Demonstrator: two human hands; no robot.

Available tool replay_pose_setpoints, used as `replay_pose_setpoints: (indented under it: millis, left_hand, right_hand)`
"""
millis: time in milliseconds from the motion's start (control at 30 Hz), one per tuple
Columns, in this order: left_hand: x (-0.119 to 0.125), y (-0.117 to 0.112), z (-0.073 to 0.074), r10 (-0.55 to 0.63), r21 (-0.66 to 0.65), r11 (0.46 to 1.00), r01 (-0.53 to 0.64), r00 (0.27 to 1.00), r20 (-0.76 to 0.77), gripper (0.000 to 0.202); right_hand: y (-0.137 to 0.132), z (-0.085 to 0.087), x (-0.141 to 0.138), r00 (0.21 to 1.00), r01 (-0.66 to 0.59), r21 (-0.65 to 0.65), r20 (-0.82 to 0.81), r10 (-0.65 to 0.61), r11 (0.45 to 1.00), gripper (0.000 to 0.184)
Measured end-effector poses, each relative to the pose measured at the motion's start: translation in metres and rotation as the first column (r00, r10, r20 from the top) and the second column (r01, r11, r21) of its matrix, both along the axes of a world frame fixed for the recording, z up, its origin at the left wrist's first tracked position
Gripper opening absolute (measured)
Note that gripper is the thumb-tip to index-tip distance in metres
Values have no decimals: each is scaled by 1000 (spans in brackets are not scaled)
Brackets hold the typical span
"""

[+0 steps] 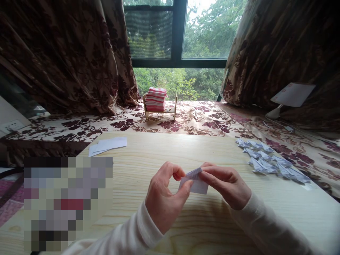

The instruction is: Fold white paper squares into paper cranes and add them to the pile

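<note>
A small folded piece of pale paper (pixel 196 181) is held just above the light wooden table (pixel 164 152), near its front middle. My left hand (pixel 163 196) pinches the paper's left end between thumb and fingers. My right hand (pixel 227 184) grips its right end, fingers laid along the top fold. Both wrists wear cream sleeves.
A heap of several folded paper pieces (pixel 271 161) lies at the table's right edge. Flat white sheets (pixel 107 145) lie at the back left. A blurred patch (pixel 66 202) covers the front left. Behind are a small wooden rack with striped cloths (pixel 156 101), a white lamp (pixel 289 97), curtains and a window.
</note>
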State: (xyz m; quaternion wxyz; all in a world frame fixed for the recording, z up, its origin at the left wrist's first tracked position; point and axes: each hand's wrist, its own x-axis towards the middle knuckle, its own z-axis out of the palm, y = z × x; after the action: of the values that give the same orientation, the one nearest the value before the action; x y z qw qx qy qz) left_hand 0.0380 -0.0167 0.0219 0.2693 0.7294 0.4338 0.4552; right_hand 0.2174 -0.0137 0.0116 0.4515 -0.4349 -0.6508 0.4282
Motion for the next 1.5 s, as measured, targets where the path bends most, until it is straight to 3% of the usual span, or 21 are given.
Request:
replay_pose_setpoints:
  millis: [400, 900, 1167, 1367, 1500]
  left_hand:
    - [0, 3, 0, -47, 23, 999, 46, 997, 55, 10]
    - [-1, 1, 2, -62, -74, 995, 61, 998, 1, 12]
    - [1, 0, -1, -80, -132, 988, 83, 996, 29, 8]
    - [0, 1, -3, -126, -108, 987, 117, 988, -85, 17]
    - [-1, 2, 2, -197, -235, 955, 180, 979, -50, 22]
  right_hand:
    - [-2, -1, -1, 1000, -22, -4, 23, 22, 1000, 24]
    - [-1, -3, -5, 1000, -12, -22, -25, 12, 1000, 21]
    - [-5, 2, -14, 997, 67, 96, -30, -65, 993, 18]
    - [-6, -1, -17, 998, 70, 107, -14, -68, 992, 21]
    - [-9, 0, -19, 993, 53, 186, 98, -72, 981, 25]
